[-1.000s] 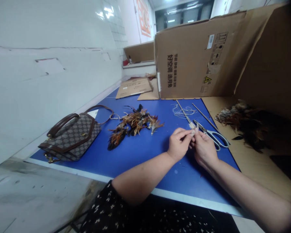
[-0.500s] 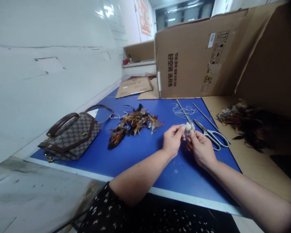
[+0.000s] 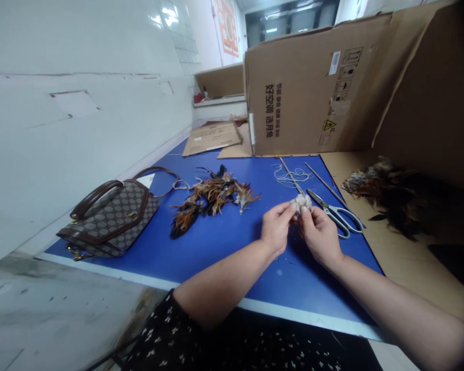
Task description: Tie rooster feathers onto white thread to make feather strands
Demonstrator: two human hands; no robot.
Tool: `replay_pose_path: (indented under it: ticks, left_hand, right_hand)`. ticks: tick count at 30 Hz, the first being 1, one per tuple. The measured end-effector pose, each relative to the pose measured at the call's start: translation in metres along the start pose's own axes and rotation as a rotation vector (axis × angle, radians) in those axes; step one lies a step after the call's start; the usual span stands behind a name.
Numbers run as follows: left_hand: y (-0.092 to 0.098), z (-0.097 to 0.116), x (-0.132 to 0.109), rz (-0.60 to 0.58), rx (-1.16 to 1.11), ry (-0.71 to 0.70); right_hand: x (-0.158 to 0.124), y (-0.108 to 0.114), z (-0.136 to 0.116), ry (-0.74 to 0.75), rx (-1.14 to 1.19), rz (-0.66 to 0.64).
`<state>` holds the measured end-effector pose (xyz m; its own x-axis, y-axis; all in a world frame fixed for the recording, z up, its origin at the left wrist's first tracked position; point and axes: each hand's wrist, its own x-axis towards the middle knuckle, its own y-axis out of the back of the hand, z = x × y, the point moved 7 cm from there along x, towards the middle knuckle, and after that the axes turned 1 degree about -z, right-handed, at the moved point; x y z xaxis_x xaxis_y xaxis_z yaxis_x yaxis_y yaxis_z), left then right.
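Observation:
Above the blue tabletop, a pale, fluffy tuft of feathers point(image 3: 302, 201) is pinched between both hands. My left hand point(image 3: 277, 224) closes thumb and fingertips on its left side. My right hand point(image 3: 320, 233) grips it from the right, thumb on top. The fingers partly cover the tuft's lower part. Just beyond it a thin stick point(image 3: 291, 174) lies across loose pale thread point(image 3: 307, 176). Scissors point(image 3: 336, 214) with grey handles lie right of my right hand, near a second stick point(image 3: 325, 184). Brown and black feathers point(image 3: 216, 193) are strewn left of my hands.
A brown patterned handbag point(image 3: 118, 219) stands at the table's left side. A large cardboard box point(image 3: 305, 98) rises at the back, with flat cardboard pieces point(image 3: 212, 138) beside it. More dark feathers point(image 3: 390, 196) lie on cardboard at the right.
The pale tuft now shows more fully above my fingertips, and my hands have shifted slightly around it. The table's other things lie as before.

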<state>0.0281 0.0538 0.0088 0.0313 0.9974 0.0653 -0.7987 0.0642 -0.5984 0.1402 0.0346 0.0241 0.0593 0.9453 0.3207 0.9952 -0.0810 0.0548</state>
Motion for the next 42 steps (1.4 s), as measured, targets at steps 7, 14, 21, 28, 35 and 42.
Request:
replay_pose_path:
  ticks: [7, 14, 21, 28, 35, 42]
  left_hand:
    - [-0.002, -0.001, 0.0, -0.005, 0.034, -0.016]
    - [-0.002, 0.002, -0.003, -0.001, 0.174, -0.14]
    - [-0.007, 0.009, -0.006, -0.021, 0.274, -0.203]
    - [-0.007, 0.007, -0.003, -0.068, 0.279, -0.177]
    - [0.005, 0.008, -0.001, 0.078, 0.382, -0.189]
    - [0.01, 0.002, 0.006, 0.109, 0.129, -0.105]
  right_hand:
    - [0.003, 0.01, -0.005, 0.103, -0.174, 0.121]
    - [0.002, 0.011, -0.003, 0.141, -0.321, 0.157]
    - [0.004, 0.014, -0.005, 0.155, -0.368, 0.189]
    - [0.004, 0.015, -0.013, 0.188, -0.417, 0.189]
    - [0.001, 0.004, -0.017, 0.225, -0.41, 0.088]
    - [-0.001, -0.004, -0.01, 0.119, -0.202, -0.069]
